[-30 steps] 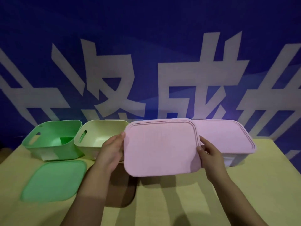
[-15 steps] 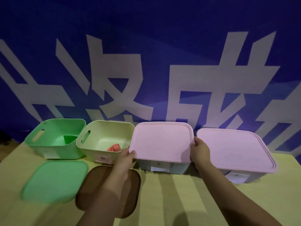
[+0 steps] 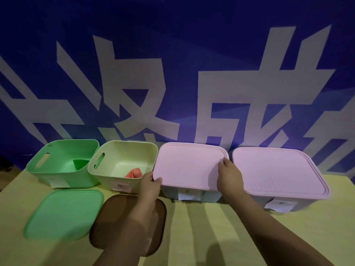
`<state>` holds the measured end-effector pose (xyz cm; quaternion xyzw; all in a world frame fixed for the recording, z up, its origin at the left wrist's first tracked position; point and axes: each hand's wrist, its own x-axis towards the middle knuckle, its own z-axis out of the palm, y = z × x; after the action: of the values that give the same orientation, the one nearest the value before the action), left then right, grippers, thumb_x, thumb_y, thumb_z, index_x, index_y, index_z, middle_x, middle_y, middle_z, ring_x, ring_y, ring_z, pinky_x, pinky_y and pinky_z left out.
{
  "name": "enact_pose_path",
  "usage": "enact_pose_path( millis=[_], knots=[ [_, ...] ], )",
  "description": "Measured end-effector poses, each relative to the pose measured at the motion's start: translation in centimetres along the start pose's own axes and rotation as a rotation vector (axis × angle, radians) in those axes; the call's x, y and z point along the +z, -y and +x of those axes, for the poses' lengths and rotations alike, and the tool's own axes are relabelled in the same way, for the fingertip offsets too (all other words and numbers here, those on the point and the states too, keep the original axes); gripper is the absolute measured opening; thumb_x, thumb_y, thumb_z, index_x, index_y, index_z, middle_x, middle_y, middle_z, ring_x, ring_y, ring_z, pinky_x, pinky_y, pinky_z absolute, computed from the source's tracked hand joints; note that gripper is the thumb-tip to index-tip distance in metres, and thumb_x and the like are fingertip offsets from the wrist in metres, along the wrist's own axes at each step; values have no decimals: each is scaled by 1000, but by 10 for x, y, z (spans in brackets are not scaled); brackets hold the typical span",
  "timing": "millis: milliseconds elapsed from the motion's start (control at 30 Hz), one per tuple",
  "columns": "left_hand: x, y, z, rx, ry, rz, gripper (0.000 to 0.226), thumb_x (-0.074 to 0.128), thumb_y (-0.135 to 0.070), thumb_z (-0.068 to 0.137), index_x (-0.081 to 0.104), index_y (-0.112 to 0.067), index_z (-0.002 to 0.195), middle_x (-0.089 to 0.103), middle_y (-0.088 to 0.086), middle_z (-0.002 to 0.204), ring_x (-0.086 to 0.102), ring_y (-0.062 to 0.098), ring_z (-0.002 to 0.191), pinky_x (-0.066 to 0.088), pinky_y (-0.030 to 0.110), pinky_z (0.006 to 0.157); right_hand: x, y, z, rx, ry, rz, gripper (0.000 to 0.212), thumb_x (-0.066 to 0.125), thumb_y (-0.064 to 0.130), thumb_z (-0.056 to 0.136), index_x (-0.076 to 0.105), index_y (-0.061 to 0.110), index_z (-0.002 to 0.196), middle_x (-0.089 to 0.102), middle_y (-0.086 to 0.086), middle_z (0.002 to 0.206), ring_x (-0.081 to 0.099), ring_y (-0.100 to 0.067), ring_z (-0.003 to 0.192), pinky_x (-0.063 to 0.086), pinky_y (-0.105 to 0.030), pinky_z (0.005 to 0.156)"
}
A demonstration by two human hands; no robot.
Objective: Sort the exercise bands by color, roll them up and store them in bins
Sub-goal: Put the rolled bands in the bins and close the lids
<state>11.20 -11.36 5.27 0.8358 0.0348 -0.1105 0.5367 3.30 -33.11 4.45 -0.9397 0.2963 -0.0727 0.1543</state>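
Observation:
Several bins stand in a row at the back of the table. The green bin (image 3: 57,175) holds a rolled green band (image 3: 80,164). Beside it, the cream bin (image 3: 107,175) holds a rolled red band (image 3: 134,173). A pink lid (image 3: 188,166) lies on the third, grey bin (image 3: 209,195). My left hand (image 3: 149,187) grips that lid's front left corner. My right hand (image 3: 228,173) rests on its right side with fingers at the edge. A second pink lid (image 3: 278,171) covers the far right bin (image 3: 301,205).
A green lid (image 3: 63,214) and a brown lid (image 3: 115,217) lie flat on the yellow table (image 3: 211,237) in front of the open bins. A blue wall with large white characters (image 3: 211,83) rises right behind the row.
The pink lid came down from the air in front of me onto the third bin. Both hands stayed on it and now press it in place.

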Motion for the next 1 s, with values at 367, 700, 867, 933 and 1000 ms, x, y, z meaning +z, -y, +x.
enact_pose_path(
  millis=[367,700,867,933,1000],
  knots=[
    [-24,-4,-22,-59,-15,56,32,58,-31,93,63,-2,82,68,23,88,66,36,87,54,48,83,-29,2,9,-117,185,-225,45,62,17,85,47,14,128,48,-7,136,46,-25,125,21,-44,114],
    [-112,66,-46,-229,-10,-164,14,51,5,90,57,-7,91,52,8,71,50,20,66,40,28,65,11,75,-133,-310,-56,538,33,57,3,89,58,7,121,52,-12,132,48,-27,123,35,-31,102],
    [-162,138,-44,-395,-62,-108,28,52,2,90,58,-2,117,61,13,116,59,28,103,47,38,92,66,93,-180,150,304,644,46,53,18,94,41,14,138,43,-9,143,43,-24,129,38,-38,106],
    [-175,159,-41,-400,-114,-121,21,56,1,86,63,0,105,64,22,113,60,39,106,45,36,81,80,104,-184,300,337,684,50,52,19,95,35,15,142,40,-11,145,42,-28,129,41,-45,103],
    [-182,168,-40,-349,-82,-100,3,63,-8,79,65,-6,80,68,23,90,62,38,89,36,34,69,90,113,-188,415,340,704,53,51,20,95,31,16,144,37,-12,147,41,-30,130,42,-48,102]
  ],
)
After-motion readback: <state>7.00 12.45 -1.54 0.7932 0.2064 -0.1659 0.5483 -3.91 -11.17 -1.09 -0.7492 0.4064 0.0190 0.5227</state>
